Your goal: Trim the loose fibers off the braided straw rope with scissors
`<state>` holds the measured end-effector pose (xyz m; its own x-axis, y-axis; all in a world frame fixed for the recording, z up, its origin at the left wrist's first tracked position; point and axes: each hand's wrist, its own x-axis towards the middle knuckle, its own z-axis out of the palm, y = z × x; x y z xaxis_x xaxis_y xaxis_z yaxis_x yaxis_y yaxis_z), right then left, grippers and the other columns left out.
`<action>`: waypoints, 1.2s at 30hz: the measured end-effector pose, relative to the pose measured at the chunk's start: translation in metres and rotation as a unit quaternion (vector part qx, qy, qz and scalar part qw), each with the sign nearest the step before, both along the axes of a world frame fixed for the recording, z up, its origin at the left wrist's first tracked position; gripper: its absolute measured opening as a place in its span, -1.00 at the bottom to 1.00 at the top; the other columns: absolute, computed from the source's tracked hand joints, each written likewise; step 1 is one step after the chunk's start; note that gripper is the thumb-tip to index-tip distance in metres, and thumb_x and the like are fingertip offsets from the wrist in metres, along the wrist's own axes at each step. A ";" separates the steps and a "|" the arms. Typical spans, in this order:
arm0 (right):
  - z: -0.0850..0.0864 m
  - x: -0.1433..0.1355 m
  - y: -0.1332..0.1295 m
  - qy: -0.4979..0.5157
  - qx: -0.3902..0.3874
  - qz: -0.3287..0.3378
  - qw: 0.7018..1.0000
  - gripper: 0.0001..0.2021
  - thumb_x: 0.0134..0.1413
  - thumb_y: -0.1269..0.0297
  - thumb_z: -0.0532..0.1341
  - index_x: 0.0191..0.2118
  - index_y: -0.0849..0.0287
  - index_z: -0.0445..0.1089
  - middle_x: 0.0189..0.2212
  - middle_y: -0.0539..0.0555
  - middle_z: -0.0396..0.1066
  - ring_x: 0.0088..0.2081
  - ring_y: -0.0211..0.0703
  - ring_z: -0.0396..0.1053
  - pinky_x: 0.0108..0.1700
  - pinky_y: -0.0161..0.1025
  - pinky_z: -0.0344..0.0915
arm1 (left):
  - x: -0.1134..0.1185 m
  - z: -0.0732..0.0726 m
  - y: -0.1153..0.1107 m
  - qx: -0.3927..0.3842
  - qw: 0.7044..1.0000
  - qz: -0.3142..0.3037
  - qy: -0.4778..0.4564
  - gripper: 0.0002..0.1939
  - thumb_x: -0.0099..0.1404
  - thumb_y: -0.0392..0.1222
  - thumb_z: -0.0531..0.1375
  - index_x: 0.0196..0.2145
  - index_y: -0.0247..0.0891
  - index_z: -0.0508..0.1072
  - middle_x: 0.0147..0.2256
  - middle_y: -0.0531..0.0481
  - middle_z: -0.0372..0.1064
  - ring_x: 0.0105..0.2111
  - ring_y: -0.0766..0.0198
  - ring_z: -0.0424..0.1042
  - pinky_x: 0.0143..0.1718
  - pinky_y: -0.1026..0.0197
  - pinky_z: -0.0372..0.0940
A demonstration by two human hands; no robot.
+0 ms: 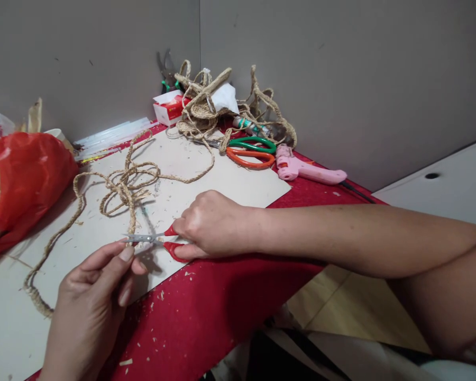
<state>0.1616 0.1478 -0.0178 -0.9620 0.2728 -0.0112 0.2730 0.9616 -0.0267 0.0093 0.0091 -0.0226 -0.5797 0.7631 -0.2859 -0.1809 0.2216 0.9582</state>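
Between the thumb and forefinger of my left hand (97,296) an end of braided straw rope (132,214) is pinched. My right hand (210,225) grips a small pair of scissors (149,238) by its red handles. The blades point left and lie across the rope just above my left fingertips; I cannot tell whether they are cutting into it. From there the rope runs up into a loose tangle on the white board (182,203). Another length of it curves down the left side and passes behind my left hand.
At the back lies a heap of braided rope (200,114) with pruning shears (167,74), a red and white box (170,108) and scissors with green and orange handles (252,152). A pink glue gun (309,172) sits right. An orange-red plastic bag (35,180) stands left. Scraps litter the red tablecloth (174,317).
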 end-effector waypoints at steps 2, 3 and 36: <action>0.002 0.001 0.001 -0.009 -0.002 -0.002 1.000 -0.59 0.20 0.00 0.03 -0.32 0.20 0.48 -0.44 0.15 0.51 -0.41 -0.08 0.41 -0.48 -0.25 -0.11 | 0.000 0.000 0.001 -0.003 1.000 -0.001 0.009 -0.89 0.01 -0.29 0.37 -0.42 -0.21 0.56 -0.54 0.08 0.42 -0.67 0.50 0.13 -0.68 0.45 0.07; 0.002 0.001 0.002 -0.011 -0.003 -0.003 1.000 -0.61 0.21 0.03 0.03 -0.32 0.20 0.48 -0.44 0.14 0.52 -0.42 -0.09 0.40 -0.48 -0.25 -0.11 | 0.001 0.000 0.001 -0.005 1.000 -0.004 0.008 -0.90 0.02 -0.28 0.37 -0.42 -0.21 0.56 -0.54 0.08 0.42 -0.67 0.50 0.12 -0.68 0.45 0.06; -0.002 0.003 0.011 0.098 -0.066 -0.051 0.992 -0.58 0.04 -0.07 0.07 -0.42 0.19 0.46 -0.51 0.09 0.49 -0.55 -0.27 0.24 -0.49 -0.28 -0.18 | 0.002 0.008 0.000 0.014 0.999 0.003 -0.046 -0.76 0.09 -0.25 0.32 -0.22 -0.22 0.50 -0.68 0.10 0.25 -0.74 0.53 0.03 -0.72 0.48 -0.03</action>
